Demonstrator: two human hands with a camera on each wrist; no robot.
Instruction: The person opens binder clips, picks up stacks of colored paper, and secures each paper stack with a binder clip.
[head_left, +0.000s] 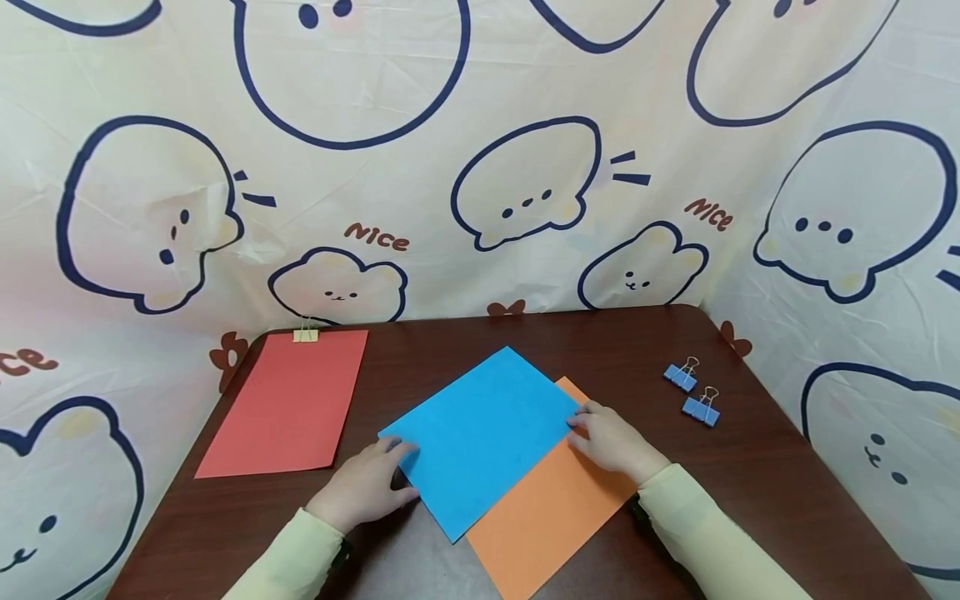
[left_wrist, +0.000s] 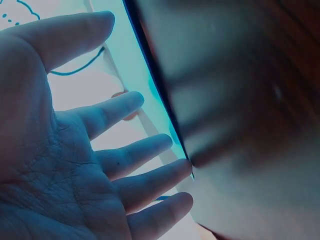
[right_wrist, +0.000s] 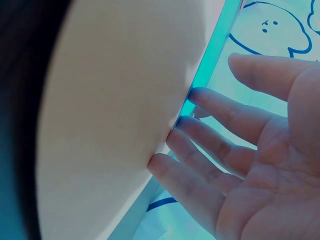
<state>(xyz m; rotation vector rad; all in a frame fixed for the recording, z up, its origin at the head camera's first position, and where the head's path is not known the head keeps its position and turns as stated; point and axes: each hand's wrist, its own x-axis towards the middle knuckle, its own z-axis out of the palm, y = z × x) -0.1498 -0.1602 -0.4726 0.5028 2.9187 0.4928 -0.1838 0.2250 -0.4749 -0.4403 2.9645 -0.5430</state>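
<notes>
A blue sheet of paper [head_left: 480,442] lies at a slant over an orange sheet [head_left: 551,517], part of which shows along its lower right side. At the blue sheet's left corner, my left hand [head_left: 369,485] touches the edge with its fingertips. My right hand [head_left: 613,443] rests its fingertips at the right corner of the blue sheet, above the orange one. In the left wrist view the fingers of the left hand [left_wrist: 75,150] are spread and nearly straight. The right wrist view shows the right hand [right_wrist: 250,150] with extended fingers along a paper edge.
A red sheet [head_left: 288,408] with a yellow binder clip [head_left: 305,336] on its top edge lies on the left of the brown table [head_left: 420,342]. Two blue binder clips, one farther back [head_left: 680,377] and one nearer [head_left: 701,411], lie at the right. A patterned cloth [head_left: 420,192] hangs behind.
</notes>
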